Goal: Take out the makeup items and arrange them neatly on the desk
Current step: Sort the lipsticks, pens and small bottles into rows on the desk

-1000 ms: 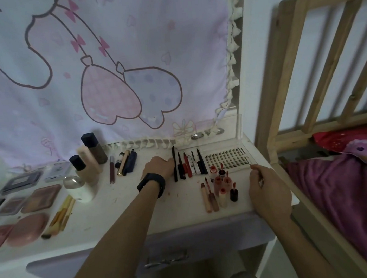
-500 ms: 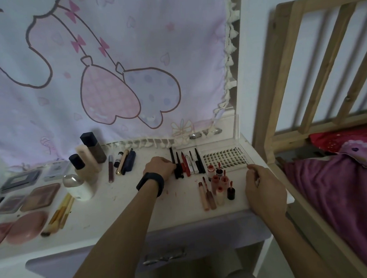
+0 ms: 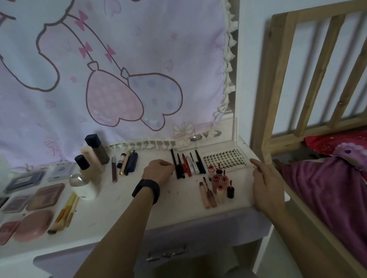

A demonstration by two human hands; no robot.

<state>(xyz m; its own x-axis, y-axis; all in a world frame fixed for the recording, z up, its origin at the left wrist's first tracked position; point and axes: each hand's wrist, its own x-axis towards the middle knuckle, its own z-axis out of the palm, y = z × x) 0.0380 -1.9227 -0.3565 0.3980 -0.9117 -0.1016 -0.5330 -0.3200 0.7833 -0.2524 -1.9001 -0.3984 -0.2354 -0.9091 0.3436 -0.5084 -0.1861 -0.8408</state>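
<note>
Makeup lies in groups on the white desk [image 3: 118,209]. A row of black, red and white pencils [image 3: 190,164] runs along the back. My left hand [image 3: 158,171], with a black wristband, has its fingers curled against the leftmost black pencil [image 3: 175,164]. Right of the row sits a clear lash tray [image 3: 224,159]. In front of it lie several lip glosses [image 3: 216,187]. My right hand [image 3: 267,185] rests at the desk's right edge and seems to pinch a thin dark stick [image 3: 257,166].
Foundation bottles [image 3: 93,158], a white rounded bottle [image 3: 84,188], slim tubes [image 3: 127,163], brushes [image 3: 64,212], palettes [image 3: 45,195] and a pink compact [image 3: 33,225] fill the left half. A drawer handle [image 3: 167,254] is below. A wooden bed frame [image 3: 262,112] stands close on the right.
My left hand has shifted right onto the left end of the pencil row. My right hand has lowered slightly toward the desk's right edge. The view has tilted a little.
</note>
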